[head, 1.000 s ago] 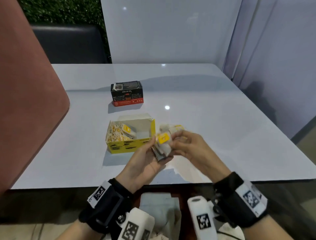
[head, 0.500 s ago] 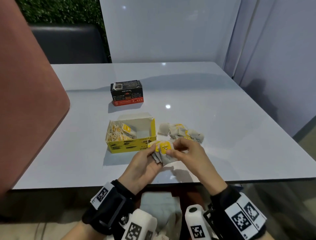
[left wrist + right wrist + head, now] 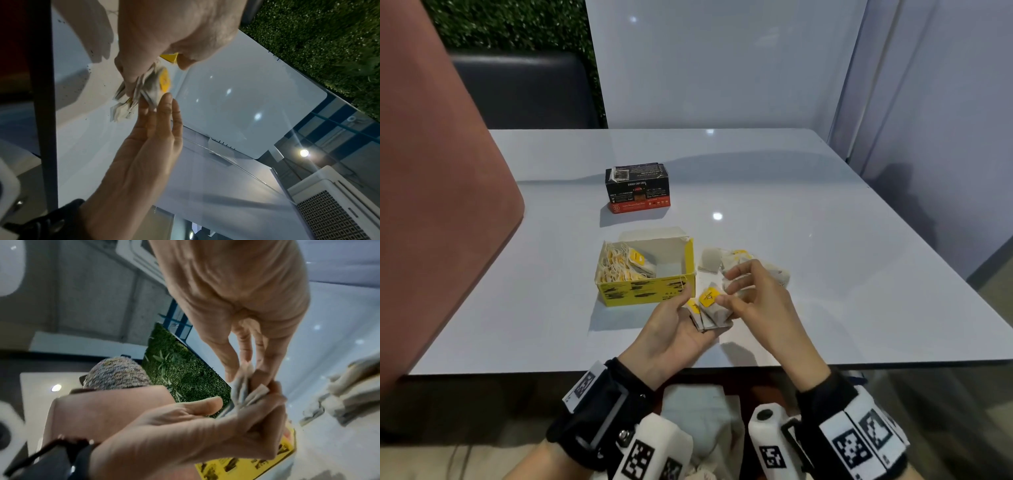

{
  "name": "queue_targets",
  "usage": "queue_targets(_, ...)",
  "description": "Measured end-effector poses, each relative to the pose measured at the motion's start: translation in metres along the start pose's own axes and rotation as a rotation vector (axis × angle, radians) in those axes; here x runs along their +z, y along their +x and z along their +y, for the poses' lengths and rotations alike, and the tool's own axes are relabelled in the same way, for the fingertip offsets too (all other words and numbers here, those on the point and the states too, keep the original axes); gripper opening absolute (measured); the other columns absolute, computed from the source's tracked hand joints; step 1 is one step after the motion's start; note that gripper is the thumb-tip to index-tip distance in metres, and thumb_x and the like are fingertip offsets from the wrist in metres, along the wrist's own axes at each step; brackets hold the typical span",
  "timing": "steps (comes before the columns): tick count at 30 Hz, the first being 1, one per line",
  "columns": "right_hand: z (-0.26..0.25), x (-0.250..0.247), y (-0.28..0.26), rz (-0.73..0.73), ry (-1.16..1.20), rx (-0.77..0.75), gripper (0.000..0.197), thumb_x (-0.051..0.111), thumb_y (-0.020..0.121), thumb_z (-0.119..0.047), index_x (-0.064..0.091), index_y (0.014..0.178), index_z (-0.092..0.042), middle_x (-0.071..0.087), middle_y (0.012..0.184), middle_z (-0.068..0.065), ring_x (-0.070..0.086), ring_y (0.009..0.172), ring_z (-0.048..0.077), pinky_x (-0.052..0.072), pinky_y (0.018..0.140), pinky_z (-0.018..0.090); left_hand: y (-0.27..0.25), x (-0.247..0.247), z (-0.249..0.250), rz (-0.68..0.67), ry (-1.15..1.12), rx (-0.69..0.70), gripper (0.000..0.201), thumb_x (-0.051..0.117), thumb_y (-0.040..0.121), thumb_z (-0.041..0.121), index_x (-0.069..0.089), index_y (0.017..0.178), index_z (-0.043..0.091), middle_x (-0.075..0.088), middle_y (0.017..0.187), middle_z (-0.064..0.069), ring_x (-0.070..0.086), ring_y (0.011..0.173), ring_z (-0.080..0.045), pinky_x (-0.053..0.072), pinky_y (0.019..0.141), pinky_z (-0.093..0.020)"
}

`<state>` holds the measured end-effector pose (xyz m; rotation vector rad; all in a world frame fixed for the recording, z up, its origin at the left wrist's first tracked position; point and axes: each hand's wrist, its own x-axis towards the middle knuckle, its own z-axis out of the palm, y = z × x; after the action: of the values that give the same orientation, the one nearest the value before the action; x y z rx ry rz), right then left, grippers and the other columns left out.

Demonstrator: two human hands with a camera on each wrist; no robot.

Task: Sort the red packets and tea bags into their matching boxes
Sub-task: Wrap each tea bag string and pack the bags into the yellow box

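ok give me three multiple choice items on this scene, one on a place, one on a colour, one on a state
1. Where is the black box relative to the yellow box?
A. farther from the person
B. inside it
C. on the floor

2. What colour are the tags on the tea bags in the hands?
A. blue
B. yellow
C. green

3. What state is the yellow box in?
A. shut and taped
B. lying crushed flat
C. open, with tea bags along its left side

Answers:
1. A, the black box stands beyond the yellow box on the table.
2. B, a yellow tag shows on the bundle held between the left hand and right hand.
3. C, its top is open and bags fill the left end.
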<state>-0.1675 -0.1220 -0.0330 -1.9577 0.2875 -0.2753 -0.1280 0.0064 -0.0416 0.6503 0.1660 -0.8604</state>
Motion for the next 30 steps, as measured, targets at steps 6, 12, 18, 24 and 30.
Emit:
queue_targets(6, -0.003, -0.001, -0.01, -0.004, -0.246, -0.179, 0.012, 0.067, 0.077, -0.004, 0.061, 0.084, -0.011, 0.061, 0.09, 0.0, 0.057, 0.076, 0.008, 0.043, 0.066, 0.006, -0.003, 0.003, 0.002, -0.001, -0.013, 0.019, 0.049, 0.028, 0.101, 0.026, 0.041, 0.131, -0.01, 0.054, 0.127, -0.029, 0.066, 0.095, -0.036, 0.047, 0.091, -0.044)
queue_targets(12, -0.005, -0.002, -0.01, 0.013, -0.083, -0.073, 0.01, 0.067, 0.077, -0.002, 0.063, 0.075, -0.011, 0.064, 0.086, 0.005, 0.062, 0.075, 0.013, 0.045, 0.063, 0.007, -0.002, 0.009, -0.004, 0.012, 0.016, 0.062, 0.045, 0.029, 0.101, 0.025, 0.046, 0.124, -0.009, 0.06, 0.114, -0.029, 0.06, 0.096, -0.034, 0.047, 0.097, -0.038)
queue_targets(18, 0.002, -0.002, -0.021, -0.016, -0.716, -0.477, 0.019, 0.071, 0.076, -0.018, 0.061, 0.093, -0.018, 0.054, 0.105, -0.004, 0.04, 0.101, 0.008, 0.04, 0.062, 0.019, -0.001, 0.007, -0.001, 0.009, 0.095, 0.085, 0.037, 0.03, 0.101, 0.025, 0.052, 0.112, -0.002, 0.065, 0.089, -0.017, 0.065, 0.075, -0.024, 0.047, 0.076, -0.033)
queue_targets(24, 0.007, -0.005, -0.019, -0.068, -0.877, -0.562, 0.041, 0.079, 0.06, -0.007, 0.054, 0.088, -0.024, 0.056, 0.079, -0.01, 0.058, 0.077, 0.013, 0.044, 0.04, 0.025, -0.002, 0.003, 0.002, 0.063, 0.188, 0.028, 0.034, 0.031, 0.1, 0.024, 0.051, 0.107, -0.002, 0.059, 0.094, -0.019, 0.055, 0.088, -0.028, 0.033, 0.105, -0.045)
queue_targets(30, 0.002, -0.006, -0.018, 0.16, -0.626, -0.615, 0.009, 0.057, 0.075, -0.014, 0.06, 0.082, -0.019, 0.063, 0.077, -0.007, 0.057, 0.069, 0.009, 0.042, 0.051, 0.019, -0.002, 0.001, 0.0, 0.053, 0.184, -0.019, 0.034, 0.03, 0.1, 0.018, 0.057, 0.108, -0.001, 0.064, 0.097, -0.018, 0.062, 0.088, -0.028, 0.035, 0.104, -0.046)
